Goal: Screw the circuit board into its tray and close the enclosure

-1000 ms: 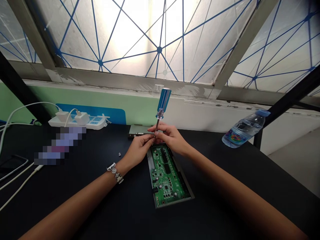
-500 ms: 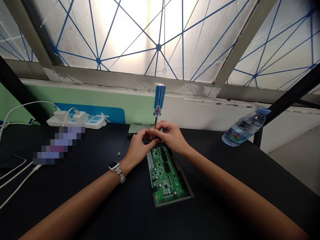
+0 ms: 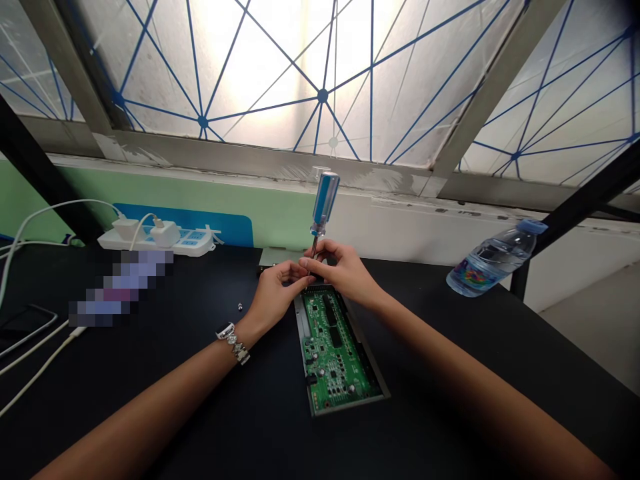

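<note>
A screwdriver [image 3: 325, 200] with a clear blue handle stands nearly upright, tilted a little to the right. My right hand [image 3: 345, 270] is closed round its metal shaft below the handle. Its tip is down at the far left corner of a green circuit board [image 3: 325, 353], which lies in a shallow metal tray [image 3: 350, 403]. My left hand [image 3: 275, 290], with a watch [image 3: 226, 331] and a bracelet on the wrist, is closed beside the tip, thumb and fingers drawn together at that corner. What lies between them is hidden.
Small screws [image 3: 240, 307] lie left of my left hand. Behind my hands rests a flat metal piece [image 3: 280, 256]. A power strip [image 3: 193, 243] with plugs and cables is at the back left, a phone [image 3: 25, 323] at far left, a water bottle [image 3: 493, 260] at right.
The screwdriver's handle has tipped to the right. My left fingers have drawn slightly back from the shaft. The board and tray remain in place; the whole view has shifted slightly.
</note>
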Action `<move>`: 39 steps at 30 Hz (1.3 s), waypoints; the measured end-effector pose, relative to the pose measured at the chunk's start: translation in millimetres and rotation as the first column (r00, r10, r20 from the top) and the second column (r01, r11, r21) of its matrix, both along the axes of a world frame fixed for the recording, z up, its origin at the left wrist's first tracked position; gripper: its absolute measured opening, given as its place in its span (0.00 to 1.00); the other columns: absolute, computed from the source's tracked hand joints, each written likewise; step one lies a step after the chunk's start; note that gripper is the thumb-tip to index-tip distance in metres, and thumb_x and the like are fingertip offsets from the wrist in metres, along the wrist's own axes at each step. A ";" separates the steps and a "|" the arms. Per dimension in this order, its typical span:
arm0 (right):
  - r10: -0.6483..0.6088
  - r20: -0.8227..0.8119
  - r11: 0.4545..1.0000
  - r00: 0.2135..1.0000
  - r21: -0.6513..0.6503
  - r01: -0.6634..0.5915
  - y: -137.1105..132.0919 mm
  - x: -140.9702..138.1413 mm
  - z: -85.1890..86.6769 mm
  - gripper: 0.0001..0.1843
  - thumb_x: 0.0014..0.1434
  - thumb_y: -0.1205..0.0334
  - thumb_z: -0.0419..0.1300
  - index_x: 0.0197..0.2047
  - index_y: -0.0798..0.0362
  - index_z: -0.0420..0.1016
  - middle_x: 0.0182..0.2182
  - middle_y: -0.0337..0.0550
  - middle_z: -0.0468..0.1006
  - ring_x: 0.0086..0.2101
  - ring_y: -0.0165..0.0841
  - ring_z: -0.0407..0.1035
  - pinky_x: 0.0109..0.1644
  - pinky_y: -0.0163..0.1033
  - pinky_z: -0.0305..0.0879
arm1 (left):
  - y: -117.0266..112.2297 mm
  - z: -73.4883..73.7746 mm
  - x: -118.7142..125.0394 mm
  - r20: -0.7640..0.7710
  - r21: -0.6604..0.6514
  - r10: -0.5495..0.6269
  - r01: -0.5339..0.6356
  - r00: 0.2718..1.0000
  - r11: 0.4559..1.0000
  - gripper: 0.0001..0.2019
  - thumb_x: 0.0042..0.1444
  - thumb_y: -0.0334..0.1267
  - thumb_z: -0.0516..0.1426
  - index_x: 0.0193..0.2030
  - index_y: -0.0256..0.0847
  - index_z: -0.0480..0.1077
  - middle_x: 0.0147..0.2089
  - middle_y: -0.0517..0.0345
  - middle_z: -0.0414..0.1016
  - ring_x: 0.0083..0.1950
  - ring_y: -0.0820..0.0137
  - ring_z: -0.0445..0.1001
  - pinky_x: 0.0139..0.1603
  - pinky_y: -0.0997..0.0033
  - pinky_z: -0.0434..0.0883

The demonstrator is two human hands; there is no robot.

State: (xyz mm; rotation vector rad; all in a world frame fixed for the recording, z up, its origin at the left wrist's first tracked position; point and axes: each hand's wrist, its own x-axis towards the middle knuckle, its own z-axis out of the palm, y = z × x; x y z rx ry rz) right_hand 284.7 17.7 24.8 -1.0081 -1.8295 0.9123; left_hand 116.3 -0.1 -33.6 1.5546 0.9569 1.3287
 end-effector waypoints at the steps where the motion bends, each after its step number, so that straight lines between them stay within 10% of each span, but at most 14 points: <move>1: 0.013 0.023 1.000 1.000 -0.007 -0.013 -0.4 1.5 2.9 0.16 0.58 0.51 0.68 0.42 0.53 0.78 0.40 0.45 0.78 0.38 0.34 0.71 0.38 0.39 0.69 | -0.1 -0.1 -0.9 -0.005 0.000 -0.006 0.006 1.000 1.000 0.11 0.58 0.44 0.66 0.39 0.36 0.77 0.39 0.50 0.82 0.43 0.61 0.80 0.49 0.62 0.76; 6: 0.114 0.115 0.991 0.987 -0.076 -0.106 -2.8 9.1 15.9 0.21 0.62 0.54 0.65 0.56 0.53 0.78 0.56 0.53 0.74 0.40 0.35 0.73 0.34 0.36 0.73 | -0.9 2.6 -3.1 -0.029 0.001 -0.047 0.047 0.998 0.999 0.12 0.60 0.43 0.63 0.45 0.36 0.78 0.44 0.47 0.83 0.47 0.59 0.82 0.52 0.60 0.76; 12: 0.185 0.071 0.969 0.980 -0.177 -0.170 -6.9 9.9 22.3 0.18 0.65 0.56 0.60 0.54 0.57 0.78 0.43 0.49 0.80 0.32 0.30 0.74 0.34 0.36 0.74 | -2.5 7.2 -2.5 -0.057 0.007 -0.084 0.085 0.995 0.996 0.12 0.64 0.42 0.60 0.45 0.37 0.79 0.44 0.47 0.84 0.48 0.59 0.82 0.52 0.61 0.76; 24: 0.035 0.061 0.999 0.998 -0.016 -0.034 -5.1 5.3 14.5 0.14 0.59 0.53 0.66 0.37 0.56 0.82 0.36 0.45 0.82 0.33 0.34 0.74 0.35 0.39 0.70 | -2.3 1.3 3.1 -0.125 0.114 0.001 0.013 0.992 0.993 0.13 0.62 0.42 0.62 0.52 0.41 0.74 0.48 0.51 0.81 0.49 0.62 0.79 0.53 0.63 0.74; 39: -0.152 0.072 0.983 0.986 0.114 0.143 -11.1 -4.0 10.3 0.14 0.57 0.54 0.67 0.27 0.54 0.74 0.27 0.40 0.78 0.30 0.33 0.71 0.36 0.39 0.65 | -1.3 4.6 6.1 -0.119 0.150 0.141 -0.123 0.983 0.981 0.09 0.57 0.41 0.66 0.34 0.40 0.73 0.33 0.59 0.76 0.37 0.67 0.76 0.41 0.67 0.72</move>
